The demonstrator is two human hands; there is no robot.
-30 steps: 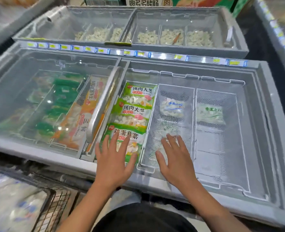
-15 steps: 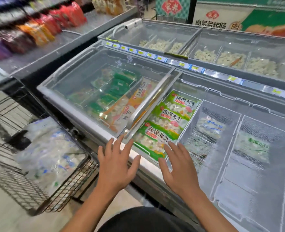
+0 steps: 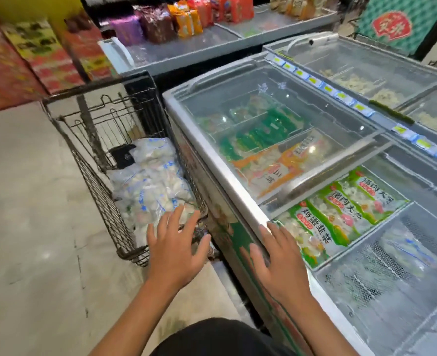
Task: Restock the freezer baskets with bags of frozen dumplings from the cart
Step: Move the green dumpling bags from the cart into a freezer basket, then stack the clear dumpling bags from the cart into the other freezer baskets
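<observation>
In a shop aisle with a pale polished floor (image 3: 32,227), a grey chest freezer (image 3: 227,181) is seen from a head-worn camera, its glass lid (image 3: 276,119) slid across the left part and the right part left uncovered. A black wire cart (image 3: 96,176) is parked against the freezer's left end. Clear bags of frozen dumplings (image 3: 150,183) are heaped in the cart; their number cannot be told. Three green bags (image 3: 340,214) are laid overlapping in one uncovered freezer compartment. Beside them a wire freezer basket (image 3: 381,268) is seen with one clear bag (image 3: 412,250) inside. Two hands are shown. The left hand (image 3: 173,247) is held over the cart's near corner, fingers spread and relaxed, nothing grasped. The right hand (image 3: 279,260) is held at the freezer's front edge, fingers straight, nothing grasped. Colourful packets (image 3: 186,19) are stacked on a second freezer behind.
</observation>
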